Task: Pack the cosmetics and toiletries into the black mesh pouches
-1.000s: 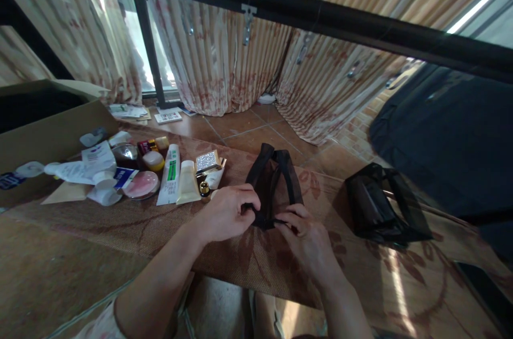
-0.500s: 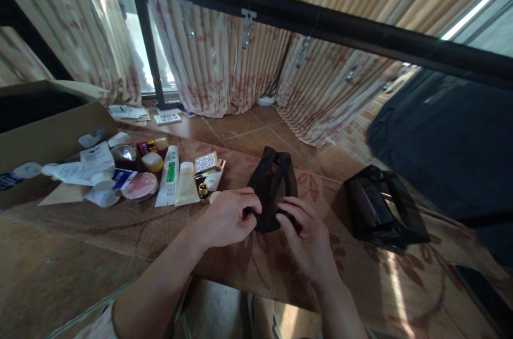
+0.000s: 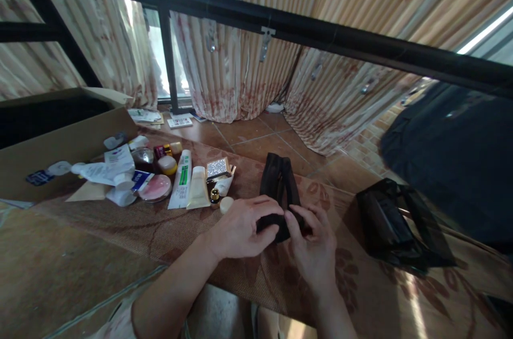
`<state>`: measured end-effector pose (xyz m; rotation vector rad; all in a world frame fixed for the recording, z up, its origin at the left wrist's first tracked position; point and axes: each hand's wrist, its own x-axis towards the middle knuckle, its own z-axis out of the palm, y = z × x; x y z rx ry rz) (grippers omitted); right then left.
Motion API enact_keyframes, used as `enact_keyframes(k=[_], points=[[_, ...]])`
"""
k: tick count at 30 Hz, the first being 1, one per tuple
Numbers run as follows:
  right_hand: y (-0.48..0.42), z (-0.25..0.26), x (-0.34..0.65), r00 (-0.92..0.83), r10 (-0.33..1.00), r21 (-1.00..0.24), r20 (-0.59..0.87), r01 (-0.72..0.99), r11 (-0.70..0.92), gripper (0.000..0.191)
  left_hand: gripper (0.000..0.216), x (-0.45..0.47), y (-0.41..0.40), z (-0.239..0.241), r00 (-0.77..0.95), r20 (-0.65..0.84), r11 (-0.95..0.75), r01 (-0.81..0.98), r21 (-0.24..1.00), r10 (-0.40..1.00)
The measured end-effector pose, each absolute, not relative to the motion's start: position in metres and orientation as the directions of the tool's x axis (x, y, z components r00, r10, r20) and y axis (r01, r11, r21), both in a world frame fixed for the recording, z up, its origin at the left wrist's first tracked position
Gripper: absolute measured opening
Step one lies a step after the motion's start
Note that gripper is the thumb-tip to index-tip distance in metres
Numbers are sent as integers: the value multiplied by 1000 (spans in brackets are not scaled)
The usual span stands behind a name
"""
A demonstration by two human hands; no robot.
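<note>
Right hand (image 3: 315, 245) closes in now: its thumb and forefinger, spread half a second ago, come together at the near end of the black mesh zip pouch (image 3: 272, 181), just beside the other hand's fingertips. Left hand (image 3: 248, 226) stays clamped on that same near end, thumb below, fingers curled over the dark fabric. And the pouch lies mid-surface, between the near and far edges of the brown leaf-patterned cloth (image 3: 176, 224), its long slot gaping towards the far edge. Off to the left, a round white-topped jar (image 3: 226, 205) sits near the left hand, then a small dark bottle with a gold cap (image 3: 215, 197), a cream tube (image 3: 198, 189) and a white-and-green tube (image 3: 181, 181). Over at the left end, a brown cardboard box (image 3: 80, 141); towards the right end, near the far edge, a black see-through bag (image 3: 387, 221).
</note>
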<state>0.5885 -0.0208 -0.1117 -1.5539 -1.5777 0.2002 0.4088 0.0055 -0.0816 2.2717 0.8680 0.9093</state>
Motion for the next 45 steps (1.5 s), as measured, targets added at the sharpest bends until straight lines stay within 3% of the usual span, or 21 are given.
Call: enact_keyframes(k=[7, 10, 13, 26, 36, 45], points=[[-19, -113, 584, 252, 826, -668, 505, 720, 188, 16, 23, 391, 24, -89, 113, 524, -512, 462, 725, 844], [-19, -115, 583, 276, 824, -670, 495, 725, 159, 17, 22, 377, 33, -90, -114, 412, -293, 535, 792, 904], [-17, -119, 582, 281, 816, -678, 506, 714, 174, 18, 25, 367, 37, -91, -211, 292, -125, 572, 811, 933], [-12, -123, 575, 335, 779, -740, 530, 631, 232, 18, 27, 359, 34, -93, -147, 206, -37, 724, 689, 967], [-10, -119, 572, 378, 776, -778, 505, 589, 219, 18, 28, 362, 34, -96, -124, 261, -64, 791, 608, 957], [-8, -123, 573, 374, 769, -777, 519, 581, 241, 18, 32, 358, 31, -98, -33, 131, -12, 945, 328, 991]])
